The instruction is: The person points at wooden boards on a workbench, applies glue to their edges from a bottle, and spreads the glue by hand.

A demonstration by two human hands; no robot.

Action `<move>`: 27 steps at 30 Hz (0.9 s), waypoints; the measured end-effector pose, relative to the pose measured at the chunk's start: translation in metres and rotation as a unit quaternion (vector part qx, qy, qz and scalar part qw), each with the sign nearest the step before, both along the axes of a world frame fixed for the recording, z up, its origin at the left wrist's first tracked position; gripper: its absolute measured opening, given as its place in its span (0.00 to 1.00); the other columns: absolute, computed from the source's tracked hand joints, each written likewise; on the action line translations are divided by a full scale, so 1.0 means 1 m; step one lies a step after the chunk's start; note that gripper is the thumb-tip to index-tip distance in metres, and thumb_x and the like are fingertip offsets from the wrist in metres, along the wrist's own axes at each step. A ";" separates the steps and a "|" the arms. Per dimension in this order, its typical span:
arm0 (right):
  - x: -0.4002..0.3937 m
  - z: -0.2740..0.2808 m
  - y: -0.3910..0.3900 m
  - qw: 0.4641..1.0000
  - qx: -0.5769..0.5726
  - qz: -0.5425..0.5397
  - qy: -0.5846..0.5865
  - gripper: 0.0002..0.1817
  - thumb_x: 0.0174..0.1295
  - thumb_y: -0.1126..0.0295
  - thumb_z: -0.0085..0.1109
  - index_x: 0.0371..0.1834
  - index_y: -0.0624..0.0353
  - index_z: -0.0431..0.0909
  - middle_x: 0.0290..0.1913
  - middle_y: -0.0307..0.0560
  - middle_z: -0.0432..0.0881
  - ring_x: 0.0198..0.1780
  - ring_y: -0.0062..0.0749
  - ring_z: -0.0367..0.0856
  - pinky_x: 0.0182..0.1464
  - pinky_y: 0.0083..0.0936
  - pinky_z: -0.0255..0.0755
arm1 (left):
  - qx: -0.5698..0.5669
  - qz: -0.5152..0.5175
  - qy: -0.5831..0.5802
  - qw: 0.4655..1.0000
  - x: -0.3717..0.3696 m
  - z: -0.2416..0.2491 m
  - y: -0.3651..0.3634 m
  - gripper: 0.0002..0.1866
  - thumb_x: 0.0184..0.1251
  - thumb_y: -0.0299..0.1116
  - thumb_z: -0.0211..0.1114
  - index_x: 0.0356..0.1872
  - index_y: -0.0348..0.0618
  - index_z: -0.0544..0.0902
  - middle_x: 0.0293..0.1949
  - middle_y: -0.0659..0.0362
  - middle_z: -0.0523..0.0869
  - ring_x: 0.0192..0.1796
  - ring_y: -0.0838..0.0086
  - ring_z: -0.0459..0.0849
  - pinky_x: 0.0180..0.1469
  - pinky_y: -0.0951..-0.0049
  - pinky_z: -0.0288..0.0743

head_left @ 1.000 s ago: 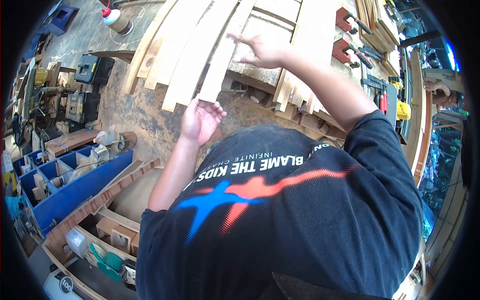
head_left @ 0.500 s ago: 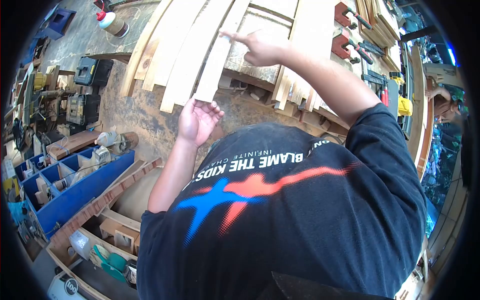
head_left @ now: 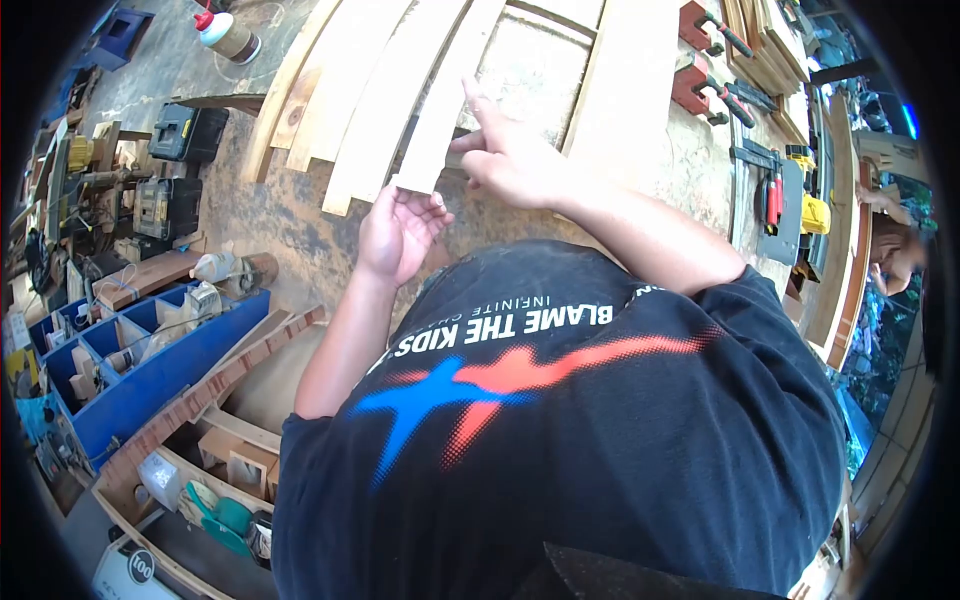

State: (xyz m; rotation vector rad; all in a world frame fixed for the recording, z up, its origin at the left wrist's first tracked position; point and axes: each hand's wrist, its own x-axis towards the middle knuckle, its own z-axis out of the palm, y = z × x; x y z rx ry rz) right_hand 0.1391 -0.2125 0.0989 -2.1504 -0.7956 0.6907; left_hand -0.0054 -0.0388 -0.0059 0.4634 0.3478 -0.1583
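Observation:
Several pale wooden boards lie side by side, pointing away from me. My left hand is at the near end of one narrow board, its fingers curled up around and under the end. My right hand is just right of the same board, with the index finger stretched out along its right edge and the thumb apart. Left of that board lie a wider pale board and a board with a knot.
A glue bottle with a red cap stands at the upper left. Red clamps lie at the upper right. Black tool cases and a blue divided box are at the left. Another person is at the far right.
My right hand has moved nearer along the board, toward my left hand. The short pieces under my right arm are no longer seen there. My left hand has hardly moved.

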 end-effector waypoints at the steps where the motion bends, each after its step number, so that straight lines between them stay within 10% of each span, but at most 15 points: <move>1: -0.004 0.004 0.003 1.000 -0.017 0.012 -0.003 0.51 0.61 0.71 0.48 0.85 0.64 0.29 0.51 0.63 0.87 0.37 0.40 0.88 0.51 0.35 0.82 | 0.005 0.002 0.003 1.000 0.000 -0.001 -0.002 0.25 0.87 0.45 0.35 0.53 0.39 0.79 0.41 0.53 0.86 0.47 0.63 0.84 0.58 0.57 0.80; 12: -0.028 0.079 0.004 0.970 0.074 -0.035 0.231 0.47 0.65 0.72 0.47 0.86 0.60 0.35 0.48 0.60 0.86 0.35 0.31 0.87 0.46 0.28 0.81 | 0.014 0.005 0.038 0.999 0.003 0.004 -0.007 0.22 0.86 0.46 0.41 0.53 0.39 0.80 0.41 0.53 0.86 0.46 0.64 0.85 0.57 0.58 0.79; 15: -0.009 0.073 0.000 0.970 0.152 -0.076 0.174 0.48 0.64 0.74 0.47 0.87 0.55 0.36 0.50 0.62 0.85 0.37 0.34 0.87 0.48 0.30 0.81 | -0.002 0.012 0.022 1.000 -0.001 -0.001 -0.008 0.22 0.85 0.46 0.43 0.52 0.39 0.80 0.40 0.53 0.85 0.46 0.65 0.84 0.57 0.58 0.79; 21: 0.080 -0.027 -0.016 0.921 0.046 0.131 -0.365 0.53 0.58 0.76 0.51 0.87 0.54 0.33 0.67 0.74 0.75 0.44 0.56 0.87 0.54 0.45 0.80 | -0.004 0.002 0.014 1.000 0.001 0.007 -0.005 0.22 0.85 0.46 0.43 0.52 0.39 0.80 0.40 0.53 0.85 0.46 0.65 0.83 0.57 0.59 0.79; 27: 0.079 -0.039 -0.013 0.893 -0.097 0.171 -0.406 0.45 0.61 0.69 0.53 0.85 0.56 0.49 0.77 0.76 0.62 0.63 0.62 0.81 0.67 0.51 0.73 | 0.000 0.014 0.014 1.000 0.005 0.034 -0.003 0.21 0.87 0.42 0.39 0.50 0.41 0.80 0.38 0.53 0.86 0.44 0.63 0.85 0.57 0.57 0.80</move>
